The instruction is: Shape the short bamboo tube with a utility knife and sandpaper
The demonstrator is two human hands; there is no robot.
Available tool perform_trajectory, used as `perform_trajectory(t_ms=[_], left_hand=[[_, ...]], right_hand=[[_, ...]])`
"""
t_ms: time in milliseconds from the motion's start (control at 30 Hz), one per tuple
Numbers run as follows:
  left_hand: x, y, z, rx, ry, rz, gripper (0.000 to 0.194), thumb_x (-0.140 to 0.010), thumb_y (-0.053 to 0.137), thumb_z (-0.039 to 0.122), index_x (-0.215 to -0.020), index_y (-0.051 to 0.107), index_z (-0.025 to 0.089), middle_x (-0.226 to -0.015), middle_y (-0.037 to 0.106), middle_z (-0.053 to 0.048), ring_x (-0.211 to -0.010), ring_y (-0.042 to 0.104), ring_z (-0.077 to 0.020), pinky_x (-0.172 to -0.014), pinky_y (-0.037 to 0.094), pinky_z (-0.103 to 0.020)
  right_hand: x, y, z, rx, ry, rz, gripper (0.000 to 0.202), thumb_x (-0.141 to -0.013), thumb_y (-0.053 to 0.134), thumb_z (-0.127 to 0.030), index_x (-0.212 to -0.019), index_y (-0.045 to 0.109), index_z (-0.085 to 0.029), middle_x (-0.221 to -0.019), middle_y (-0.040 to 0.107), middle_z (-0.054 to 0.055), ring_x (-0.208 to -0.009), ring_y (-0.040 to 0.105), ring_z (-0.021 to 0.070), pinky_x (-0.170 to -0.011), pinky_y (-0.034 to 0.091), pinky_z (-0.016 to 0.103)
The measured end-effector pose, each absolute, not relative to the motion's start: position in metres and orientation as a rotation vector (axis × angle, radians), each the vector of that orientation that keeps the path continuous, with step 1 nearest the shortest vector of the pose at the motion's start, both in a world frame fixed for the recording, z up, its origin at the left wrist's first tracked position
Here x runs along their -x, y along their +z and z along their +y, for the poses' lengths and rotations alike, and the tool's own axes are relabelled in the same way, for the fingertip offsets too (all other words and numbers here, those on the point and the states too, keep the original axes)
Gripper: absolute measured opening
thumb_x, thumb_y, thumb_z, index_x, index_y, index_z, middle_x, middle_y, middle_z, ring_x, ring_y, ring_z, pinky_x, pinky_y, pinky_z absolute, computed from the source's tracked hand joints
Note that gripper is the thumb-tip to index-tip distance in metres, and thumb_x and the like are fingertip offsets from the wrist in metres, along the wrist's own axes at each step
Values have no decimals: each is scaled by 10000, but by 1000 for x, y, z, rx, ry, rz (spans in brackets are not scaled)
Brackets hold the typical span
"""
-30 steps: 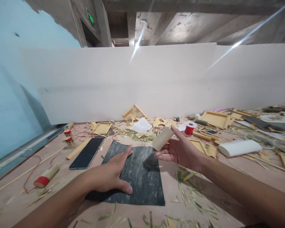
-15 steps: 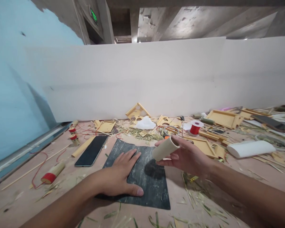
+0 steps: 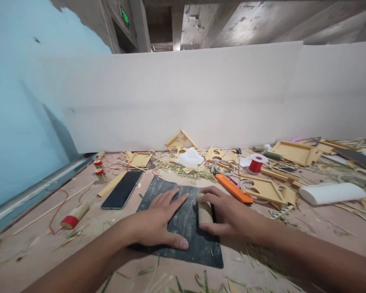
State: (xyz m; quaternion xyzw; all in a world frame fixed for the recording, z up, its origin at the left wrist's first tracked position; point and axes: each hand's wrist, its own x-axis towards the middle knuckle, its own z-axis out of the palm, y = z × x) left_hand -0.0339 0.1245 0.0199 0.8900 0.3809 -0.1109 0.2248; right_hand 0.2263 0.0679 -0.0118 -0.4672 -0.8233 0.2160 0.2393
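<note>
A dark sheet of sandpaper [image 3: 186, 248] with pale dust on it lies on the table. My left hand [image 3: 158, 221] rests flat on its left part, fingers spread. On the sheet's right side is a short bamboo tube [image 3: 205, 213], pale and lying on its side. My right hand [image 3: 224, 211] grips it from the right, fingers over its far end and thumb at the near end. The tube appears to touch the sandpaper. Just beyond my right hand lies an orange utility knife [image 3: 234, 188].
A phone [image 3: 122, 190] and a red-banded bamboo piece [image 3: 75, 215] with red string lie left. Behind are a red thread spool [image 3: 256, 162], white tissue [image 3: 190, 158] and wooden frames [image 3: 264, 188]. A white roll [image 3: 332, 192] sits right. Green shavings [image 3: 146, 270] are scattered near the front edge.
My right hand has lowered the bamboo tube from above the sandpaper onto it and turned it. The orange knife has come into fuller view. My left hand stays on the sheet.
</note>
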Motion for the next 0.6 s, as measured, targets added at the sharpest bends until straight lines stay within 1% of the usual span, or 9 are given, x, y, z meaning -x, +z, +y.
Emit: perform_trajectory(t_ms=[67, 167, 267, 333, 400, 467, 533, 600], left_hand=[[33, 19, 126, -2467, -298, 1037, 1199, -764, 726, 796, -1683, 128, 313, -1753, 4, -151, -1588, 17, -442, -1234, 189, -649], [31, 18, 127, -2474, -331, 1068, 1202, -766, 724, 799, -1684, 122, 309, -1752, -1, -167, -1590, 0, -437, -1238, 159, -646], [31, 16, 128, -2475, -337, 1066, 1196, -766, 726, 792, -1683, 120, 320, -1756, -7, -152, -1590, -10, -440, -1238, 154, -648], [31, 14, 129, -2478, -301, 1047, 1196, -757, 717, 811, -1681, 133, 325, -1756, 11, -149, -1584, 4, -464, -1227, 159, -673], [32, 12, 129, -2486, -264, 1034, 1199, -749, 715, 822, -1681, 152, 320, -1754, 27, -158, -1580, 21, -478, -1223, 152, -686], [32, 11, 129, -2492, -258, 1028, 1194, -752, 714, 822, -1680, 160, 316, -1753, 31, -161, -1582, 23, -473, -1227, 141, -682], [33, 12, 129, -2495, -285, 1020, 1198, -758, 717, 813, -1682, 147, 308, -1753, 23, -165, -1586, 15, -457, -1236, 137, -666], [33, 12, 128, -2493, -300, 1023, 1193, -764, 727, 797, -1683, 144, 308, -1753, 23, -165, -1587, 11, -449, -1240, 137, -656]], right_hand=[[-223, -14, 66, 1294, 527, -2255, 479, -862, 756, -424, -1278, 647, -213, -1417, 548, 159, -1231, 605, 320, -1073, 493, 480], [-216, -16, 57, 1300, 474, -2266, 446, -877, 739, -422, -1266, 671, -213, -1441, 546, 174, -1260, 593, 342, -1062, 500, 478], [-210, -15, 52, 1183, 545, -2337, 525, -849, 771, -425, -1325, 647, -243, -1475, 549, 150, -1280, 585, 332, -1048, 512, 441], [-212, -15, 57, 1195, 531, -2314, 559, -847, 778, -415, -1353, 626, -234, -1437, 587, 148, -1280, 583, 328, -1073, 492, 461], [-216, -14, 65, 1289, 459, -2260, 522, -873, 754, -402, -1339, 627, -205, -1399, 613, 166, -1277, 580, 336, -1088, 474, 500], [-218, -11, 71, 1289, 437, -2297, 497, -878, 750, -406, -1316, 641, -198, -1410, 606, 175, -1291, 570, 341, -1086, 475, 505], [-219, -8, 75, 1189, 480, -2407, 525, -858, 773, -423, -1317, 649, -200, -1457, 573, 176, -1324, 551, 341, -1091, 479, 485], [-219, -6, 78, 1181, 479, -2430, 533, -848, 782, -425, -1306, 659, -179, -1450, 572, 190, -1323, 553, 347, -1088, 483, 486]])
